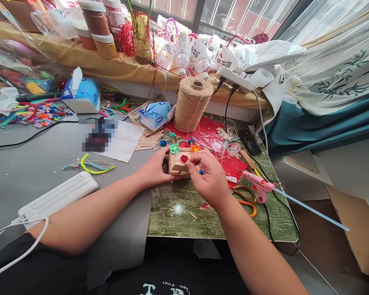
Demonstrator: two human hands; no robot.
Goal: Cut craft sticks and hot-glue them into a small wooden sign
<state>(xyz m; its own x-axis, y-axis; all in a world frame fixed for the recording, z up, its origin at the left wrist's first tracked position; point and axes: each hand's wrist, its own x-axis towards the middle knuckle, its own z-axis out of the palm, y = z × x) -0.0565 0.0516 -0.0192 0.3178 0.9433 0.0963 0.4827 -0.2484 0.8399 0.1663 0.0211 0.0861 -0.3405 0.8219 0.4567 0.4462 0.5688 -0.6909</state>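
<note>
Box [177, 163]: centre of the frame
Left hand [155, 168]: grip closed on the box's left end
Right hand [211, 177]: fingertips by the red flower [184, 158]; cannot tell whether its grip pinches it
Pink glue gun [259, 184]: right of the frame

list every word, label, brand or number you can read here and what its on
"ABRASIVE": brown sheet behind the middle blue packet; a word beside it seems to end in "ATED"
Black shirt: white lettering, not readable for sure
White containers: dark characters, too tilted to read surely
Blue packets, jars: print too small or blurred
</note>
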